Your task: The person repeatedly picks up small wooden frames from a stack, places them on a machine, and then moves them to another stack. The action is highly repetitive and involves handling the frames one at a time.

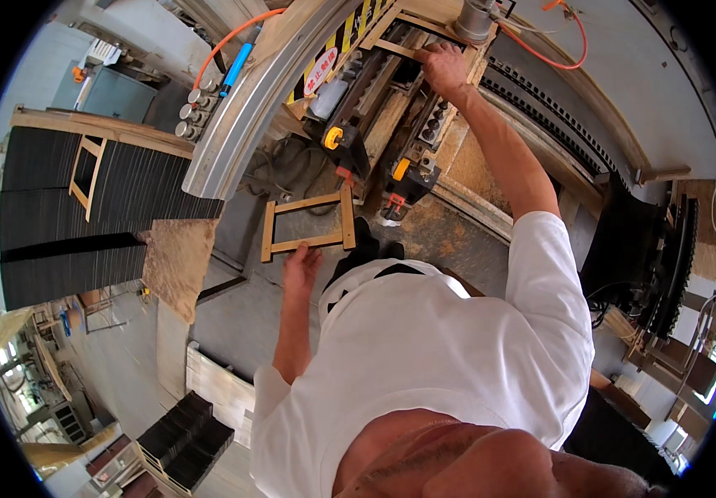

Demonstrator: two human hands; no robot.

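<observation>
My left hand is closed on the lower rail of a small light-wood frame, held up in front of my body. The frame is rectangular, with an open middle and short post ends past the rails. My right arm stretches up to the machine, where my right hand grips the edge of a second wooden frame. That frame lies on the machine bed beneath a metal cylinder. The right fingertips are partly hidden.
Two clamp-like units with yellow knobs stand at the machine's near end. Left of it runs a curved metal rail. Tall stacks of black-edged pieces stand at the left, one wooden frame resting on them. Sawdust covers the floor.
</observation>
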